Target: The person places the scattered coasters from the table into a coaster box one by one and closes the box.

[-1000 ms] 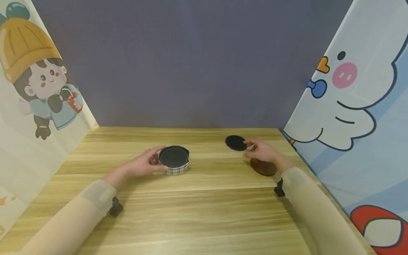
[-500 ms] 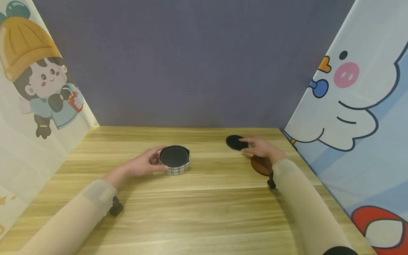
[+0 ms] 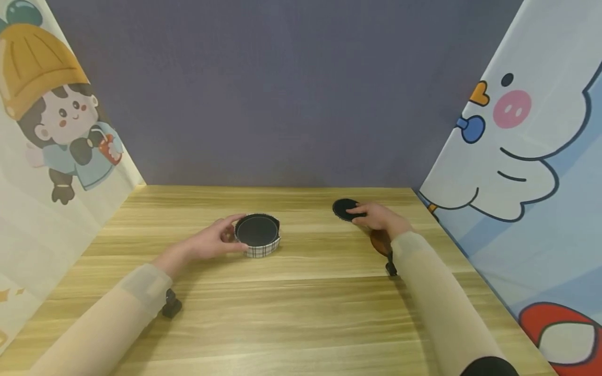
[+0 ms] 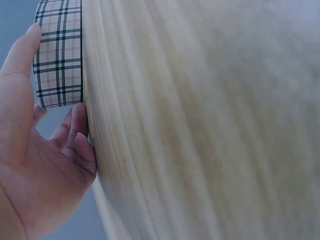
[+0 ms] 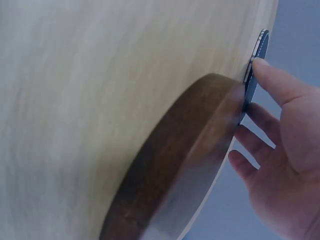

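Observation:
A round plaid coaster holder (image 3: 256,232) with a black disc inside stands left of the table's middle. My left hand (image 3: 207,240) grips its left side, thumb at the front wall and fingers behind. In the left wrist view its checked wall (image 4: 59,55) shows between thumb and fingers. A thin black round coaster (image 3: 342,207) lies flat at the back right. My right hand (image 3: 378,216) reaches over its right part, fingertips on the black face and thumb along the near edge. In the right wrist view the thumb (image 5: 275,82) meets the coaster's edge, the fingers loosely spread.
A brown round disc (image 3: 380,243) lies beneath the right wrist, partly hidden by it. The wood-grain table (image 3: 282,318) ends at a grey back panel (image 3: 282,94). Cartoon-printed panels (image 3: 508,156) stand at both sides.
My right hand has moved left, from the coaster's right edge to over its face, and its forearm now covers more of the brown disc. The left hand stays on the coaster holder.

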The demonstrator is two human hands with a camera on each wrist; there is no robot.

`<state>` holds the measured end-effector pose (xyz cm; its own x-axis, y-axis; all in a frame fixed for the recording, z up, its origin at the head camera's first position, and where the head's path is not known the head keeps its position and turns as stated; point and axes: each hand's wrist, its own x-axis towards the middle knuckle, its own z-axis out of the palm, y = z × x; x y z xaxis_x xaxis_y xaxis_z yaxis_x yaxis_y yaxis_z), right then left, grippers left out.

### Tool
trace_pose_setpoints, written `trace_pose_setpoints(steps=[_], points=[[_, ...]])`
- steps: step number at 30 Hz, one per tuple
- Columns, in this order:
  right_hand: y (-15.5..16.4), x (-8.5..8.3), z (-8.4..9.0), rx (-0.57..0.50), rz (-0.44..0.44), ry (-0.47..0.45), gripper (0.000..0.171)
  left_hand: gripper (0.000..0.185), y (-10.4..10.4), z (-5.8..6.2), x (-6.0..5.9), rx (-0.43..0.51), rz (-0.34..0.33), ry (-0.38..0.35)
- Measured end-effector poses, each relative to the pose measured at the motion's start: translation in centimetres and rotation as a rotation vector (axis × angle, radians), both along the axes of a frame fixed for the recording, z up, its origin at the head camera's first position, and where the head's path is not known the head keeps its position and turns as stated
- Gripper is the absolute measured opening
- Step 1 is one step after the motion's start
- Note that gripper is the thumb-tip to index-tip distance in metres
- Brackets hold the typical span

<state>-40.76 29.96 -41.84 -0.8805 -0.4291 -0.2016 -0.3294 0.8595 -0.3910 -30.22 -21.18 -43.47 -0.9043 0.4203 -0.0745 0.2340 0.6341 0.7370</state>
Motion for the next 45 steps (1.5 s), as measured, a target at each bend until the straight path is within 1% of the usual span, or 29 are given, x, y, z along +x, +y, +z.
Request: trace_pose_setpoints(steps=[6,13,18,22,34,39,45], points=[[-0.5,0.3,0.0,0.003,0.007,0.002,0.049,0.103,0.0,0.2,0.0,-0.004,0.001,-0.005],[-1.0,1.2,-0.1,0.029,0.071,0.026,0.048,0.104,-0.1,0.2,0.0,-0.018,0.002,-0.008],[-1.3,2.3,0.0,0.037,0.122,0.022,0.049,0.104,-0.1,0.1,0.0,-0.024,0.001,-0.010],[-1.7,3.3,0.2,0.035,0.179,0.037,0.048,0.104,0.0,0.2,0.0,-0.024,0.000,-0.011],[-3.1,6.1,0.3,0.025,0.282,0.027,0.045,0.105,0.0,0.2,0.0,-0.015,-0.002,-0.016],[-3.6,7.4,0.4,0.014,0.299,0.010,0.045,0.104,0.1,0.3,0.1,-0.008,-0.006,-0.019],[-4.3,8.7,0.5,0.014,0.335,0.041,0.045,0.104,0.1,0.3,0.2,-0.005,-0.006,-0.022]])
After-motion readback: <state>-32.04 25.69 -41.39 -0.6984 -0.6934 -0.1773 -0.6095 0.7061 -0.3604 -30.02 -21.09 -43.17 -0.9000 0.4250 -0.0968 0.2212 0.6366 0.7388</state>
